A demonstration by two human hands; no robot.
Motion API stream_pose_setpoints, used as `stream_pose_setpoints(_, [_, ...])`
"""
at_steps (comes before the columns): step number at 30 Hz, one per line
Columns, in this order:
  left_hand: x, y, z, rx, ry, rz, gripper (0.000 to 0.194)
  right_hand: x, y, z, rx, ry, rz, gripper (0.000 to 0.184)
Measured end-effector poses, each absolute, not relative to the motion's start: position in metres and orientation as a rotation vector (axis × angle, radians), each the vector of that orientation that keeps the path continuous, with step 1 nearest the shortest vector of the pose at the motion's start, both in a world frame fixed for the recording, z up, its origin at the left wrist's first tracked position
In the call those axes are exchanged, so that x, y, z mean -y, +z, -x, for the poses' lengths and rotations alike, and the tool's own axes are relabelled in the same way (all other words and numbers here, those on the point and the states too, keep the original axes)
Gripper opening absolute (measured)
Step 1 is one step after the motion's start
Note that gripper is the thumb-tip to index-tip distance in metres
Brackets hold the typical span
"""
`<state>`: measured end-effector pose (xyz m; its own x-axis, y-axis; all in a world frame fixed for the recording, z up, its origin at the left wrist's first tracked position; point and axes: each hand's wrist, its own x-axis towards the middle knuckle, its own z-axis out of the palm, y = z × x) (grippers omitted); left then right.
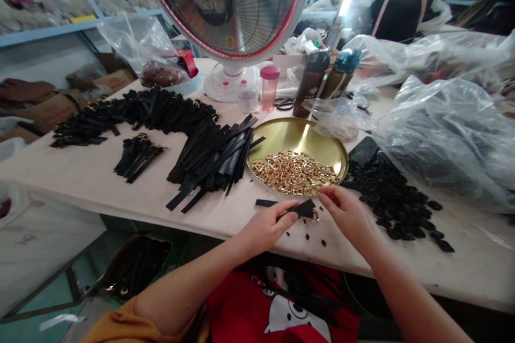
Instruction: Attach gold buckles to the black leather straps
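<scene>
My left hand is closed around a black strap, thumb on top, just above the table's front edge. A small gold buckle shows at the strap's right end. My right hand is close by on the right, its fingers drawn together at the near rim of a round gold tray; whatever they pinch is too small or hidden. Many small gold metal fittings lie in the tray. To its left is a heap of loose black strips.
Black flat pieces are spread at the right beside clear plastic bags. Bundled black straps lie at the back left, a smaller bunch before them. A fan heater, a pink cup and dark bottles stand behind.
</scene>
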<state>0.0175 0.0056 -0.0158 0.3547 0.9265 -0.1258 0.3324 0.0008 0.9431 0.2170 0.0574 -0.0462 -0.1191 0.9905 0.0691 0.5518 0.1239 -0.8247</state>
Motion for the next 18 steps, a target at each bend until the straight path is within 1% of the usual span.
stream_pose_setpoints(2, [-0.009, -0.020, -0.019, -1.183, 0.738, -1.458, 0.041, -0.079, -0.046, -0.217, 2.094, 0.523, 1.561, 0.015])
stream_pose_setpoints(4, [-0.012, -0.026, -0.020, -1.210, 0.719, -1.374, 0.037, -0.093, -0.048, -0.212, 2.326, 0.314, 1.592, 0.015])
stream_pose_setpoints(6, [-0.012, -0.032, -0.018, -1.246, 0.720, -1.299, 0.031, -0.099, -0.049, -0.209, 2.436, 0.210, 1.584, 0.016])
stream_pose_setpoints(9, [-0.010, -0.036, -0.014, -1.283, 0.771, -1.182, 0.018, -0.093, -0.047, -0.207, 2.410, 0.186, 1.515, 0.015])
stream_pose_setpoints(11, [-0.007, -0.035, -0.014, -1.274, 0.812, -1.122, 0.014, -0.081, -0.042, -0.207, 2.256, 0.277, 1.474, 0.012])
stream_pose_setpoints(12, [-0.006, -0.033, -0.015, -1.263, 0.828, -1.120, 0.013, -0.074, -0.039, -0.206, 2.141, 0.376, 1.472, 0.012])
stream_pose_setpoints(16, [0.002, -0.022, -0.022, -1.215, 0.804, -1.272, 0.018, -0.040, -0.025, -0.196, 1.652, 0.893, 1.448, 0.020])
stream_pose_setpoints(18, [0.005, -0.017, -0.024, -1.231, 0.797, -1.361, 0.020, -0.025, -0.019, -0.191, 1.551, 1.032, 1.391, 0.024])
